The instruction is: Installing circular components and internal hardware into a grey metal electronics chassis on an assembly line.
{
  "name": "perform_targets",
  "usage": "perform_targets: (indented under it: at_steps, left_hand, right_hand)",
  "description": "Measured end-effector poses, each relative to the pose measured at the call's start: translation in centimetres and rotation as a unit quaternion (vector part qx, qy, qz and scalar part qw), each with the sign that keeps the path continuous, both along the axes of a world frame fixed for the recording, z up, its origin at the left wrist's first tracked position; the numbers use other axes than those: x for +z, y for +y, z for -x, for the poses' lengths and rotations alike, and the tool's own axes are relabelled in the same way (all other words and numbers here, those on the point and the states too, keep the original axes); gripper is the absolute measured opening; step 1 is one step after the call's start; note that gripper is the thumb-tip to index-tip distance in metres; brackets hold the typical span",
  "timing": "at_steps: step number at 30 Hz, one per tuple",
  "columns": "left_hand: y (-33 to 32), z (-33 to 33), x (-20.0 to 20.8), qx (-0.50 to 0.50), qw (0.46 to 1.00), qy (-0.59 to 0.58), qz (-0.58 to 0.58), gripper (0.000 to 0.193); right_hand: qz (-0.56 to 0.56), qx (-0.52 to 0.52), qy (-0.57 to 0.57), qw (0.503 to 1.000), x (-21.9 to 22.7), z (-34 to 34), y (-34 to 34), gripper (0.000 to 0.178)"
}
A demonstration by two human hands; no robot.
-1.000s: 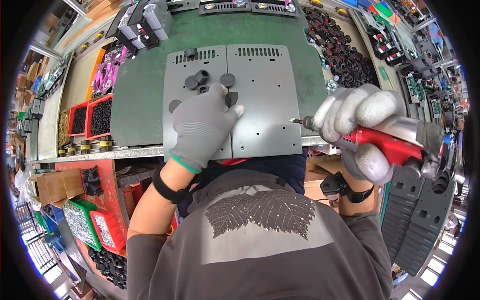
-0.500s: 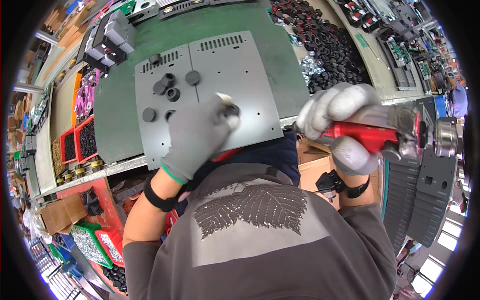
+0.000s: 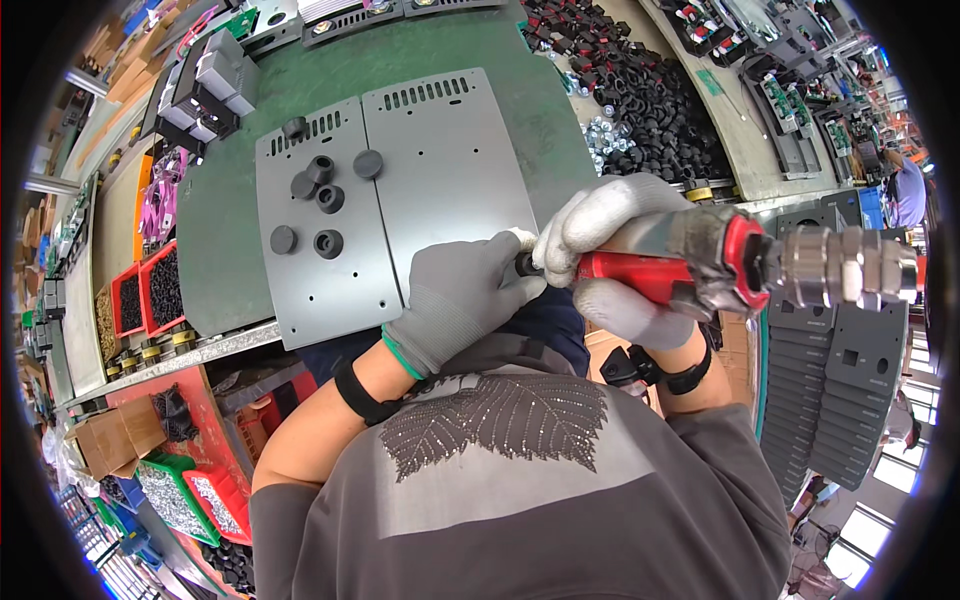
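Note:
My gloved left hand (image 3: 455,300) pinches a small black rubber foot (image 3: 525,264) at the near right corner of a grey metal panel (image 3: 450,190). Wrapped in my gloved right hand (image 3: 590,225) is a red air screwdriver (image 3: 640,275), its metal hose coupling pointing right. The tool's working end meets the foot, or nearly so; the fingers hide the exact contact. A second grey panel (image 3: 335,285) lies alongside on the left. On it sit several loose black rubber feet (image 3: 328,243), some hollow side up and some flat side up.
A green mat (image 3: 225,240) covers the bench. At the back right is a heap of black parts (image 3: 660,110) beside silver nuts (image 3: 605,138). Red bins (image 3: 162,290) stand at the left edge. Grey transformer-like blocks (image 3: 215,85) stand at back left; stacked dark panels (image 3: 830,390) lie at right.
My left hand has moved right with the rubber foot to the panel's corner. My right hand has brought the screwdriver leftward to meet it. The panels appear slightly shifted left in view.

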State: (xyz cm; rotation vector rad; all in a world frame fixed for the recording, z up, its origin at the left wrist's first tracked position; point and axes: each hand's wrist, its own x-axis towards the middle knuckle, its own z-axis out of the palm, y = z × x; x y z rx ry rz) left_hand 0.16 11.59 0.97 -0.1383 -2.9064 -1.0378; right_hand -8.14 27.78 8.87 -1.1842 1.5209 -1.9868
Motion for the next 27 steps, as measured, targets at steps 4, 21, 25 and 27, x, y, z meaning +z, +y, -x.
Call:
perform_targets:
  at_steps: [4,21,25,27]
  left_hand:
    - [0.0,-0.5,0.0,-0.003,1.000,0.016,0.008,0.032]
    - [0.1,2.0,-0.7,-0.062,0.996,-0.060,-0.031,0.040]
    - [-0.1,2.1,-0.2,-0.087,0.992,-0.091,-0.006,0.038]
    - [-0.5,1.9,1.3,-0.102,0.988,-0.112,0.006,0.037]
  right_hand:
    - [-0.064,0.001,-0.036,0.997,-0.8,-0.4,-0.2,0.029]
    - [-0.011,0.071,-0.052,0.996,-0.9,0.5,-1.6,0.016]
    - [-0.001,0.087,-0.079,0.993,0.4,0.5,-1.2,0.017]
    - [-0.029,0.113,-0.113,0.987,1.9,0.3,-0.4,0.017]
